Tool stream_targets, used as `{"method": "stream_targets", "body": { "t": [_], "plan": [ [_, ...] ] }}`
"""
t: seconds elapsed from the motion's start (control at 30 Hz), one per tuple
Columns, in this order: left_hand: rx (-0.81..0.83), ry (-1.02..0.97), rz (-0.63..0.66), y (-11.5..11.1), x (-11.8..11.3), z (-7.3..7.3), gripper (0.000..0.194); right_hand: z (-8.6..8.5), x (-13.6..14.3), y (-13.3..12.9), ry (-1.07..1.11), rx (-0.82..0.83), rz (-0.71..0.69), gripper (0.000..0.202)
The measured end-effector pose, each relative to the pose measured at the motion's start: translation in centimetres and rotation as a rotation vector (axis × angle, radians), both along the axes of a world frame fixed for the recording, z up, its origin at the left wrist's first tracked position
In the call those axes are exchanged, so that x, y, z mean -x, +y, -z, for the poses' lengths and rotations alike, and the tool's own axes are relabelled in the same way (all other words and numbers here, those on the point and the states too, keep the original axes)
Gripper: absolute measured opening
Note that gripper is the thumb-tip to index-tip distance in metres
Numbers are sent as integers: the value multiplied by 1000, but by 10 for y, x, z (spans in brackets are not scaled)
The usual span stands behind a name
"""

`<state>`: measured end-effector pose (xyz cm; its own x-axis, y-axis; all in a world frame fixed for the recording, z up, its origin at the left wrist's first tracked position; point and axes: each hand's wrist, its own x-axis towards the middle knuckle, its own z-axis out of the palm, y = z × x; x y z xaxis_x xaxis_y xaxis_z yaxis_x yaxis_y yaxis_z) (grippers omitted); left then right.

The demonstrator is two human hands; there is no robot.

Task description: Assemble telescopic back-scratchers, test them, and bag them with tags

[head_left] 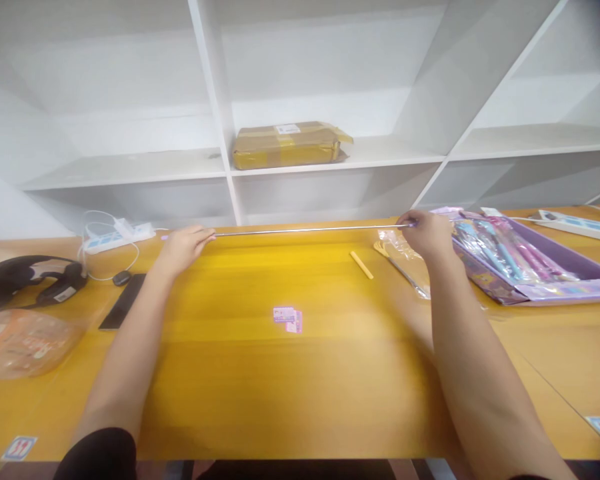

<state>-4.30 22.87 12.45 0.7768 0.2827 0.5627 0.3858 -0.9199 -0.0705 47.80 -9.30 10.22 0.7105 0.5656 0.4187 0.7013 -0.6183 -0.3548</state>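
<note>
A thin silver metal rod (pixel 300 231) stretches level between my two hands above the back of the table. My left hand (pixel 186 248) is closed around its left end, and a small purple tip shows beyond the fingers. At the other end, the fingers of my right hand (pixel 425 233) are closed on a purplish part. Near my right hand lie a clear plastic wrapper (pixel 397 241) and a metal rod with a yellow, claw-like head (pixel 395 263). A short yellow stick (pixel 361 265) rests to their left. Two small pink-and-purple cards (pixel 289 317) overlap mid-table.
At right stands a purple box (pixel 570 293) with several wrapped blue and pink items. A power strip (pixel 117 237) with cables, a black phone-like slab (pixel 123 303), a black headband-like object (pixel 25 280) and an orange plastic bag (pixel 27 343) are left. A taped carton (pixel 287 147) sits on the white shelf.
</note>
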Motion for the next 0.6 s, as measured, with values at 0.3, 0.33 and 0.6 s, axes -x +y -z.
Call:
{"method": "stream_targets", "body": {
  "t": [0.3, 0.33, 0.6],
  "plan": [
    [-17, -8, 72, -13, -14, -1, 34, -13, 22, 7, 21, 19, -47, 22],
    [-13, -10, 82, -26, -26, 6, 32, -10, 43, 16, 26, 25, -79, 23],
    [103, 111, 63, -139, -114, 91, 33, 68, 227, 92, 96, 136, -554, 27]
  ]
}}
